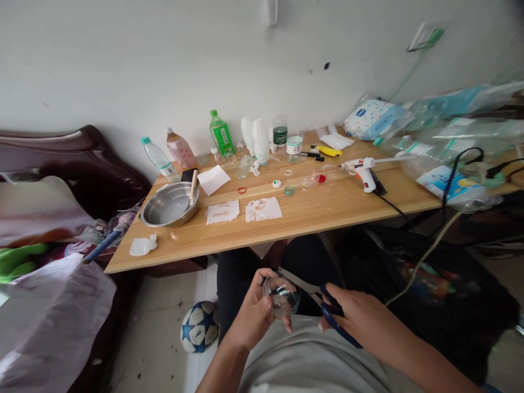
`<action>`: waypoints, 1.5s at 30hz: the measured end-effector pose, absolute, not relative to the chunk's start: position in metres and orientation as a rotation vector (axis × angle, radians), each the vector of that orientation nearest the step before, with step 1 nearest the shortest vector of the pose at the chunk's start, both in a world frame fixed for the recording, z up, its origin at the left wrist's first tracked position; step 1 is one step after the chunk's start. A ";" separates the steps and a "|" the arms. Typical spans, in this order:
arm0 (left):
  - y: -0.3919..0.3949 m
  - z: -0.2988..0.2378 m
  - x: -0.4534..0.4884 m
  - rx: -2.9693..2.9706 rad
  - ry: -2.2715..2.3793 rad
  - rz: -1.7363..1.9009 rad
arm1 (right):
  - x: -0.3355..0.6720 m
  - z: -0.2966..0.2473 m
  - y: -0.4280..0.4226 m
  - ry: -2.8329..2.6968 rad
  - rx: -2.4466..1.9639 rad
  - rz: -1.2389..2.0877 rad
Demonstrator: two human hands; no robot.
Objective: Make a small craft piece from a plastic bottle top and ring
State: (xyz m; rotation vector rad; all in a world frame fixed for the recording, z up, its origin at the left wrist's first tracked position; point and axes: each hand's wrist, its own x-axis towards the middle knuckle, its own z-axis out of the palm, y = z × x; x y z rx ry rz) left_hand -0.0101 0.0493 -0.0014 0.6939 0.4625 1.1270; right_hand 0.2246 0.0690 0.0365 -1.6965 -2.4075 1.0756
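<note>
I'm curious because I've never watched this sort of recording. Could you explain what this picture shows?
There is no machine here: a person works with two bare hands. The one picture comes from a camera worn on the head, looking forward and down. The left hand holds a clear cup-like piece. The right hand holds scissors, blades near its rim; whether they touch is unclear. On the wooden table are a metal bowl, a green bottle and a glue gun, among other things.
</note>
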 end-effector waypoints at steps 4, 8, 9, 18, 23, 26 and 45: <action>0.045 0.012 -0.009 0.677 0.595 1.238 | 0.226 0.035 0.068 -2.283 -1.614 1.152; 0.045 0.014 -0.006 0.647 0.702 1.353 | 0.225 0.028 0.060 -2.182 -1.571 1.243; 0.046 0.013 -0.006 0.643 0.726 1.401 | 0.224 0.023 0.058 -2.106 -1.551 1.319; 0.045 0.001 -0.037 1.816 1.654 1.418 | 0.196 -0.029 0.051 -1.430 -1.274 1.488; 0.042 0.007 -0.040 1.380 1.522 1.372 | 0.200 -0.017 0.046 -1.538 -1.490 1.449; 0.044 0.007 -0.039 1.229 1.381 1.403 | 0.199 -0.006 0.038 -1.612 -1.460 1.523; 0.043 0.010 -0.019 1.045 1.170 1.458 | 0.177 0.024 0.038 -1.998 -1.578 1.331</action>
